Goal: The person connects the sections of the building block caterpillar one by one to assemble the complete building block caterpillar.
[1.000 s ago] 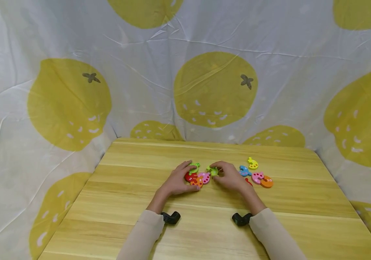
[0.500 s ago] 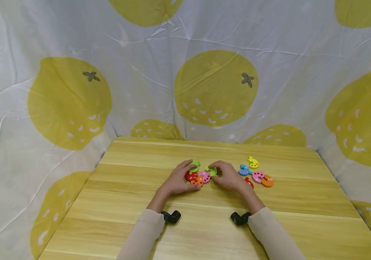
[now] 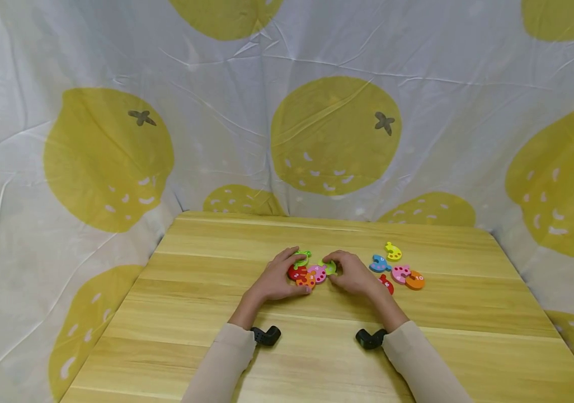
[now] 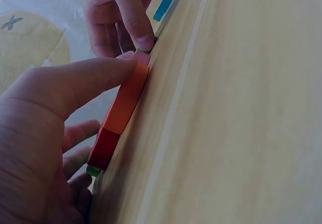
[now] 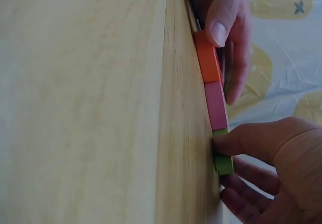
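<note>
My left hand point(image 3: 273, 280) holds a joined run of number puzzle pieces, its thumb against the orange piece point(image 4: 128, 100) marked 3 and its fingers round the far side. In this run are a green piece point(image 3: 307, 254) partly under the fingers, a red piece point(image 3: 294, 273) marked 2 and a pink piece point(image 3: 319, 273) marked 4. My right hand point(image 3: 354, 274) pinches a light green puzzle piece point(image 5: 224, 158) between thumb and fingers. That green piece lies flat against the pink one's right end; whether they are fully interlocked I cannot tell.
Right of my right hand lie more puzzle pieces: yellow point(image 3: 394, 252), blue point(image 3: 380, 263), red point(image 3: 388, 286), pink point(image 3: 398, 272) and orange point(image 3: 416, 280) marked 10. The wooden table point(image 3: 206, 246) meets a lemon-print cloth point(image 3: 226, 140) at its back and sides.
My right hand has brought the light green piece slightly left, closing the gap to the pink piece. The left hand keeps its hold in nearly the same place.
</note>
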`<state>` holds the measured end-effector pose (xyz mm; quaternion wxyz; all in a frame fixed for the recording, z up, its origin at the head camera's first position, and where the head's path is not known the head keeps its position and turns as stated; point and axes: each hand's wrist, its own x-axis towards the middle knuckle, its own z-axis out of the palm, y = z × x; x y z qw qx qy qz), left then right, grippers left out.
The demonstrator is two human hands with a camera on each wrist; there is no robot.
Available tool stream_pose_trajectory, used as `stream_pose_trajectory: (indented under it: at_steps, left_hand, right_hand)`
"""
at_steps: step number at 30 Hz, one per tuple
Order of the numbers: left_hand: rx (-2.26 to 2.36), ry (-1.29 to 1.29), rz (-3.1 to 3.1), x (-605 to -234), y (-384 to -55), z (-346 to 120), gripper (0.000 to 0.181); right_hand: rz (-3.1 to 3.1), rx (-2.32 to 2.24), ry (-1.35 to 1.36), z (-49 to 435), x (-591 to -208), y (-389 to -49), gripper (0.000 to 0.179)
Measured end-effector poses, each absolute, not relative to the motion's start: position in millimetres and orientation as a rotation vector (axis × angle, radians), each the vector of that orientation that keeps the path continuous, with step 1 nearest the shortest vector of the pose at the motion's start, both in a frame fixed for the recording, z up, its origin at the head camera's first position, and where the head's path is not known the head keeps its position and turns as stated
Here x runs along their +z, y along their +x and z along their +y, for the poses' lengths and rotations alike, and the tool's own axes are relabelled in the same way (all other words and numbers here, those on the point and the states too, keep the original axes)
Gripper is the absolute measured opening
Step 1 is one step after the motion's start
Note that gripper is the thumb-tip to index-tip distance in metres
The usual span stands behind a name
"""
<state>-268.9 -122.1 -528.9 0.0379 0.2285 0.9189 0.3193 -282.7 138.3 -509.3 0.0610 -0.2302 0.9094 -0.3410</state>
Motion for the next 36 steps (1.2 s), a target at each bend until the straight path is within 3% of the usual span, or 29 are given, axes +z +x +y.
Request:
stream_pose_trajectory:
  at_steps: [7,22,36]
  left_hand:
    - [0.955,0.693,2.834,-529.8,-269.4,-120.2,0.095]
    - [1.013,0.620,2.862,-529.3,-268.6,-120.0,0.097]
    - [1.023,0.614,2.862,-531.3,-268.9,-118.1,0.097]
  right_hand:
    - [2.729,-1.118,-0.675,146.4,-509.6,-279.7,0.047]
    - [2.849,-1.240,-0.532,204.2,-503.3,-267.6,0.044]
    - [2.987,-1.097,-0.373,247.5,-506.0,-266.1,0.045]
